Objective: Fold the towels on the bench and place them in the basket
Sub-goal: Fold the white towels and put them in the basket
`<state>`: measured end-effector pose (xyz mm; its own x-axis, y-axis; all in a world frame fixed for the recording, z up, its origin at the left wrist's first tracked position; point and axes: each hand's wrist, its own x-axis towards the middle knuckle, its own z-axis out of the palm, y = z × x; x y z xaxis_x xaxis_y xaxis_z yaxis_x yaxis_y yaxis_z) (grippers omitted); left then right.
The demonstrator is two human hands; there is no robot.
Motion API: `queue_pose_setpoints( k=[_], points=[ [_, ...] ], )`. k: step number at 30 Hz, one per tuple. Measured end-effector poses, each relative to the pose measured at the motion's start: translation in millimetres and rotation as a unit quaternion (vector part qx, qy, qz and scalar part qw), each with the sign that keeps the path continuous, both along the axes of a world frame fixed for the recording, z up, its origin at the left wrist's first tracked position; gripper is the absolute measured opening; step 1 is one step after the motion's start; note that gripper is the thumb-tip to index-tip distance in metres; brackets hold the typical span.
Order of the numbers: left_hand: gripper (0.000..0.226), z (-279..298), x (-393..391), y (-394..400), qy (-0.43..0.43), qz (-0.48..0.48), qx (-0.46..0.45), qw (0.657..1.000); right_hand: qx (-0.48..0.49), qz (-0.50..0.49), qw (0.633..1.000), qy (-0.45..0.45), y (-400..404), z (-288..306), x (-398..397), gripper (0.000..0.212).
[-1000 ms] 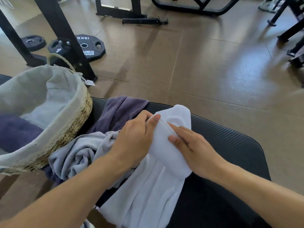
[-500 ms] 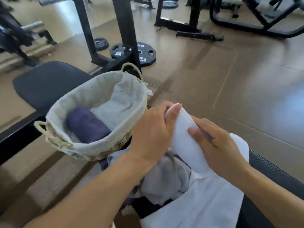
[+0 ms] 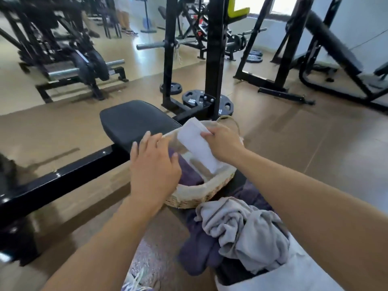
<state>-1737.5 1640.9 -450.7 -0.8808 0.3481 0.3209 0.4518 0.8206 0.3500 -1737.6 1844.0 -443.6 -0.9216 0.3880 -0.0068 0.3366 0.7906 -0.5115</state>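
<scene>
White towel [image 3: 198, 144] now over basket [image 3: 201, 191] (purple inside)

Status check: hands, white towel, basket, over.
Right hand grips folded white towel over basket. Left hand open above purple towel. Nothing blocking.

The folded towel [image 3: 197, 143] I hold is plain white; the one in the straw-coloured basket [image 3: 201, 196] is dark purple [image 3: 189, 175]. On my black bench [image 3: 134, 120] lie a pale grey towel [image 3: 241, 227] and another purple one [image 3: 199, 248]; the floor [image 3: 315, 143] is brown
</scene>
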Motion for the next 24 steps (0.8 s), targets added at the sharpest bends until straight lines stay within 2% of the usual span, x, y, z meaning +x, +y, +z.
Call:
queue_pose_setpoints(
  k=[3, 5, 17, 20, 24],
  points=[
    [0.05, -15, -7, -14, -0.052, -0.033, 0.013, 0.998, 0.026, 0.002, 0.993, -0.118, -3, -31, -22, 0.041],
    [0.05, -18, -8, -18, -0.082, -0.051, 0.051, 0.994, 0.037, 0.019, 0.987, -0.157, -5, -41, -23, 0.041],
    [0.057, -21, -6, -22, -0.086, -0.078, 0.08, 0.99, 0.034, 0.012, 0.975, -0.221, -22, -33, -19, 0.05],
    [0.056, -21, -6, -22, -0.073, -0.077, 0.076, 0.992, 0.028, -0.01, 0.983, -0.181, -21, -35, -18, 0.046],
    [0.06, -22, -6, -20, -0.054, -0.067, 0.048, 0.995, -0.005, -0.071, 0.997, -0.007, -18, -38, -11, 0.034]
  ],
)
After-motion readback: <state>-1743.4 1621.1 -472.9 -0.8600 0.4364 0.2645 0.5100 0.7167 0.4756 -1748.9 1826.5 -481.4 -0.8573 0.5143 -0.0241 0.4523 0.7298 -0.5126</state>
